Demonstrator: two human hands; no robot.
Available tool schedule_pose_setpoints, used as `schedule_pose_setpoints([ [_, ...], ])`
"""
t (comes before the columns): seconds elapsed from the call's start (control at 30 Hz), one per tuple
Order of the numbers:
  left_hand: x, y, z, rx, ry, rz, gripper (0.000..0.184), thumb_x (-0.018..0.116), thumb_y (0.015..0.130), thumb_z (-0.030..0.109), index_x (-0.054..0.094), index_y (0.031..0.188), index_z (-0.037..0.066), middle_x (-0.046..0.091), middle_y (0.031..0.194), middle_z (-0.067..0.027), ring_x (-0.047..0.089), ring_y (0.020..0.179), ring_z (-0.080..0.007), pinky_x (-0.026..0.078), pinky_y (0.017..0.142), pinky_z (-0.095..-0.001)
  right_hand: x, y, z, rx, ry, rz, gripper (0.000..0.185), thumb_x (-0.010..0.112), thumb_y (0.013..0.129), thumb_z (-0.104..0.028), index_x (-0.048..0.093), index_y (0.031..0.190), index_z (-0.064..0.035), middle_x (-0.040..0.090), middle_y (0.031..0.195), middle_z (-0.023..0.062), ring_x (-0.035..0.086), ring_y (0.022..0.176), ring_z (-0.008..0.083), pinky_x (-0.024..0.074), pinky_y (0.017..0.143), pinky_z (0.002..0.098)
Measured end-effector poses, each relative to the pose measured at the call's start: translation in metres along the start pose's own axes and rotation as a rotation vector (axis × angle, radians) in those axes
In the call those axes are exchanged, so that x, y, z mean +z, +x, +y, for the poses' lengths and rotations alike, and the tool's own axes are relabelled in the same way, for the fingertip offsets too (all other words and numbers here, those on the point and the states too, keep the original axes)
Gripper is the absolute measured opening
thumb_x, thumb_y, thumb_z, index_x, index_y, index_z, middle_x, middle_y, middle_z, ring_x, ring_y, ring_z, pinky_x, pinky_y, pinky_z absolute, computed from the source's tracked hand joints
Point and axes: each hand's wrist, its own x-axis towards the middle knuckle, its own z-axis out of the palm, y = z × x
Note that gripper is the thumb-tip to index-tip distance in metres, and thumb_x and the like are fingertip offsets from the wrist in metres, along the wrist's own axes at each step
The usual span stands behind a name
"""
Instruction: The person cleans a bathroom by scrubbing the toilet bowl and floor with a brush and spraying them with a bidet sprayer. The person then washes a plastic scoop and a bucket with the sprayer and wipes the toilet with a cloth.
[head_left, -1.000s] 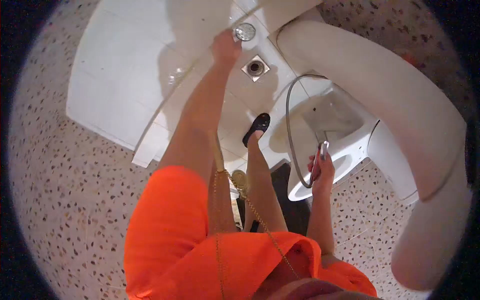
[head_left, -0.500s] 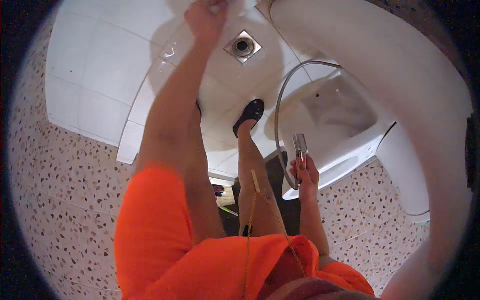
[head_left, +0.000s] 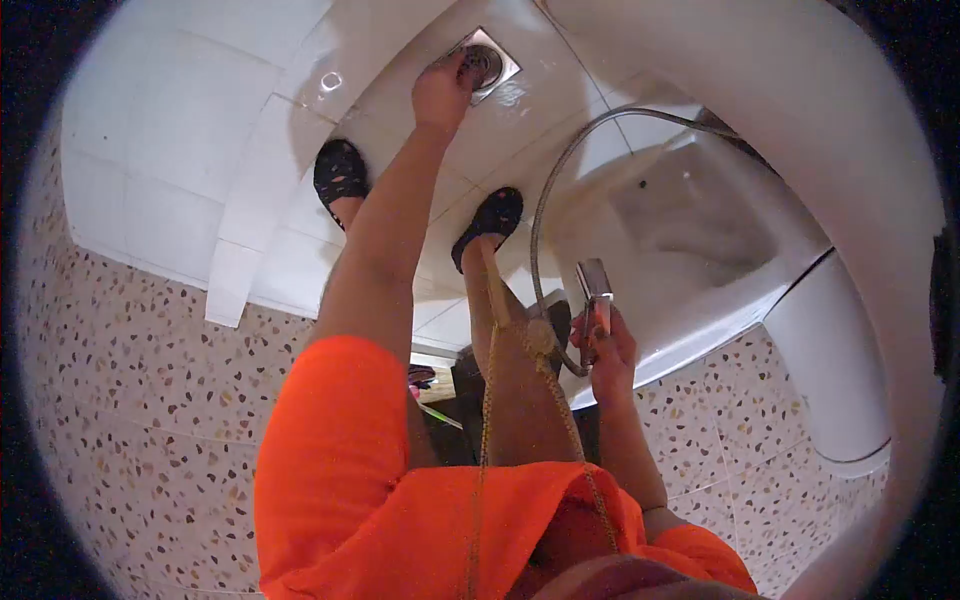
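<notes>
At 3 o'clock: shiny sprayer (head_left: pixel 594 280) on looped hose (head_left: pixel 536 235) | right hand (head_left: pixel 613 352), 4 o'clock: wrapped round its handle, the surest hold | probably stiff, light, slippery if wet | left hand (head_left: pixel 443 92), 12 o'clock: at floor drain (head_left: pixel 490 66), grip unclear

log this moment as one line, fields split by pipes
left hand: at floor drain, grip unclear | right hand: gripping chrome sprayer | grey hose: curved | dark shoes: on tiled floor
</notes>
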Motion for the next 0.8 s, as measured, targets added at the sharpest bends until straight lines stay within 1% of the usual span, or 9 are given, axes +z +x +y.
schedule_pose_setpoints([
  [0.03, 0.006, 0.0, -0.008, 0.005, -0.04, 0.08, 0.02, 0.053, 0.077, 0.02, 0.062, 0.094, 0.015, 0.062, 0.081, -0.0122, 0.059, 0.07, -0.0305, 0.048, 0.064, -0.0391, 0.001, 0.001, -0.002, 0.011, 0.004, 0.023, 0.044, 0.054, 0.079, -0.032, 0.048, 0.109, -0.0002, 0.056, 0.087, 0.007, 0.054, 0.075, 0.0135, 0.0446, 0.067, 0.0253],
  [0.17, 0.002, -0.002, -0.005, -0.119, -0.229, 0.041, 0.021, 0.053, 0.075, 0.017, 0.063, 0.094, 0.017, 0.062, 0.082, -0.0106, 0.059, 0.073, -0.0298, 0.048, 0.065, -0.0392, -0.003, 0.005, 0.012, -0.026, 0.017, -0.04, 0.043, 0.055, 0.079, -0.031, 0.048, 0.109, -0.0006, 0.055, 0.086, 0.0069, 0.053, 0.073, 0.0132, 0.0439, 0.066, 0.0253],
  [0.23, -0.01, -0.005, 0.019, 0.177, 0.193, 0.002, 0.026, 0.051, 0.075, 0.016, 0.061, 0.099, 0.016, 0.062, 0.092, -0.0087, 0.058, 0.083, -0.0292, 0.046, 0.075, -0.0418, 0.003, 0.005, 0.014, -0.062, 0.026, -0.012, 0.043, 0.056, 0.079, -0.032, 0.048, 0.108, -0.0013, 0.056, 0.086, 0.0067, 0.052, 0.072, 0.013, 0.0433, 0.065, 0.0253],
  [0.27, -0.007, -0.012, 0.018, 0.177, 0.194, 0.0, 0.026, 0.051, 0.075, 0.016, 0.061, 0.099, 0.016, 0.062, 0.092, -0.0087, 0.058, 0.083, -0.0292, 0.046, 0.075, -0.0418, 0.002, 0.005, 0.013, -0.061, 0.028, -0.012, 0.043, 0.056, 0.079, -0.032, 0.048, 0.108, -0.0013, 0.056, 0.086, 0.0067, 0.052, 0.072, 0.013, 0.0433, 0.065, 0.0253],
  [0.33, -0.003, -0.029, 0.015, 0.468, 0.463, 0.004, 0.036, 0.049, 0.076, 0.017, 0.054, 0.112, 0.014, 0.053, 0.113, -0.0079, 0.05, 0.103, -0.0273, 0.038, 0.087, -0.0458, 0.001, 0.006, 0.013, -0.103, 0.085, -0.087, 0.043, 0.056, 0.079, -0.031, 0.048, 0.109, -0.0011, 0.056, 0.087, 0.0072, 0.052, 0.072, 0.013, 0.0426, 0.066, 0.0253],
  [0.47, 0.004, -0.046, 0.009, 0.454, 0.544, -0.154, 0.046, 0.047, 0.079, 0.022, 0.043, 0.123, 0.009, 0.038, 0.13, -0.0075, 0.037, 0.118, -0.0241, 0.029, 0.095, -0.0477, -0.005, 0.009, 0.016, -0.144, 0.115, -0.155, 0.045, 0.055, 0.08, -0.031, 0.047, 0.112, -0.0005, 0.056, 0.089, 0.0071, 0.052, 0.072, 0.0129, 0.0423, 0.066, 0.025],
  [0.53, 0.002, -0.051, 0.011, 0.475, 0.742, -0.247, 0.053, 0.048, 0.08, 0.03, 0.038, 0.127, 0.008, 0.03, 0.135, -0.0054, 0.028, 0.123, -0.0224, 0.025, 0.098, -0.046, 0.001, 0.007, 0.004, -0.03, 0.041, -0.056, 0.049, 0.055, 0.081, -0.033, 0.046, 0.116, 0.0001, 0.056, 0.09, 0.0058, 0.051, 0.074, 0.0116, 0.0419, 0.067, 0.0248],
  [0.63, 0.008, -0.046, -0.004, 0.497, 0.727, -0.276, 0.06, 0.048, 0.08, 0.039, 0.033, 0.13, 0.01, 0.027, 0.137, -0.0043, 0.025, 0.125, -0.0213, 0.019, 0.101, -0.0466, 0.006, 0.011, -0.006, -0.013, -0.043, -0.013, 0.05, 0.059, 0.078, -0.031, 0.045, 0.119, -0.0057, 0.057, 0.091, 0.0021, 0.053, 0.075, 0.0095, 0.0437, 0.067, 0.0214],
  [0.8, 0.001, -0.035, 0.004, 0.443, 0.761, -0.355, 0.067, 0.047, 0.08, 0.045, 0.024, 0.134, 0.011, 0.023, 0.139, -0.0039, 0.02, 0.128, -0.0195, 0.01, 0.104, -0.046, -0.004, 0.019, 0.012, -0.024, -0.004, -0.056, 0.049, 0.061, 0.075, -0.024, 0.045, 0.118, -0.0053, 0.057, 0.094, 0.003, 0.054, 0.078, 0.0117, 0.0445, 0.071, 0.0239],
])
